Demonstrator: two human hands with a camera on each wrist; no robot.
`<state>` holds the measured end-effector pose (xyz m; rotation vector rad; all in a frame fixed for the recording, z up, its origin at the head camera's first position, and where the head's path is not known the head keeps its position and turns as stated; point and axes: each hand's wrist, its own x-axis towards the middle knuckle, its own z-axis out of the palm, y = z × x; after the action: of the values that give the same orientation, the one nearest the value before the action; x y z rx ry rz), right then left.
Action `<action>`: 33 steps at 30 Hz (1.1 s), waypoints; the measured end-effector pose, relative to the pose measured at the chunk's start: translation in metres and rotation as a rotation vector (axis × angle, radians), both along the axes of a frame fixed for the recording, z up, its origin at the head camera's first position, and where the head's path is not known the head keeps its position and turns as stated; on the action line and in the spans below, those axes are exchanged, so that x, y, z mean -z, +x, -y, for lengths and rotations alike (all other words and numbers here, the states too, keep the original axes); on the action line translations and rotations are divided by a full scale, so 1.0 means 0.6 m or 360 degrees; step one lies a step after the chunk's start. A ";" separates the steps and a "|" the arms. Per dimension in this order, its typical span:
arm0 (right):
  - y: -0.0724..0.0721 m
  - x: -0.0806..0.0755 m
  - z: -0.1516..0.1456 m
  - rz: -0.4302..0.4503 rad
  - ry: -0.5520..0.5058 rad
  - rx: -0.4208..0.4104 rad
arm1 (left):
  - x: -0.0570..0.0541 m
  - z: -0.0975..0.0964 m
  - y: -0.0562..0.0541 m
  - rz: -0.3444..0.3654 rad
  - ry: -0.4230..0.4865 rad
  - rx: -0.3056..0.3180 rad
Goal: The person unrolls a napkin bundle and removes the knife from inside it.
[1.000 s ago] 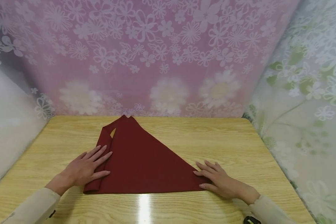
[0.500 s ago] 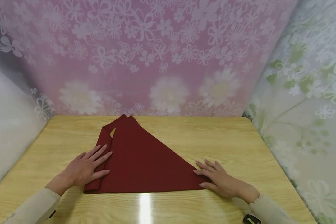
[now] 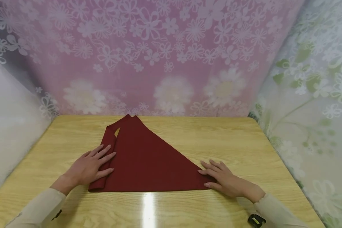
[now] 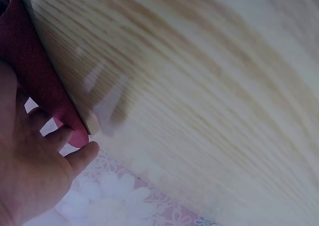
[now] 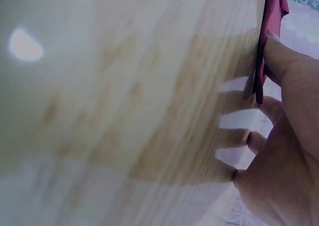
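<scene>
A dark red cloth (image 3: pixel 148 161) lies folded on the table, roughly a triangle with its peak near the back edge. Its left side is turned over into a narrow strip, with a small gap near the top where the wood shows. My left hand (image 3: pixel 86 167) rests with spread fingers on that folded strip. On the cloth's right corner lies my right hand (image 3: pixel 230 182), its fingertips and thumb touching the corner. The left wrist view shows the rolled fold of the cloth (image 4: pixel 35 61) beside the fingers. From the right wrist, the thumb sits on the cloth's thin edge (image 5: pixel 269 26).
The wood-grain table (image 3: pixel 165 209) carries a bright light reflection at its front. A pink floral curtain (image 3: pixel 148 63) hangs behind it, and a pale leafy one (image 3: pixel 310 110) on the right. A small black device (image 3: pixel 256 220) shows by the right sleeve.
The head view has shifted slightly, so everything sits a little higher and further right in it. Both hands keep their places on the cloth.
</scene>
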<state>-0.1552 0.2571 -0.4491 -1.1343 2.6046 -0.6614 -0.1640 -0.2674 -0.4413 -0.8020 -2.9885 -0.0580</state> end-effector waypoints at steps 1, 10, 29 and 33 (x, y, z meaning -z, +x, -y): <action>-0.001 0.000 -0.001 -0.0001 0.0003 0.0001 | 0.000 -0.001 -0.001 -0.0007 -0.0002 0.0001; -0.001 0.003 -0.002 0.0041 0.0008 0.0000 | 0.004 0.000 0.006 -0.0032 -0.0009 -0.0003; -0.002 0.001 -0.003 0.0041 0.0021 0.0008 | 0.005 -0.002 0.003 -0.0024 -0.0007 -0.0020; -0.002 0.000 -0.001 -0.0014 0.0020 -0.0005 | 0.005 -0.002 0.003 -0.0035 0.0011 -0.0025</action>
<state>-0.1565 0.2580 -0.4491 -1.1399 2.6102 -0.6403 -0.1620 -0.2665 -0.4443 -0.7731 -2.9720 -0.0584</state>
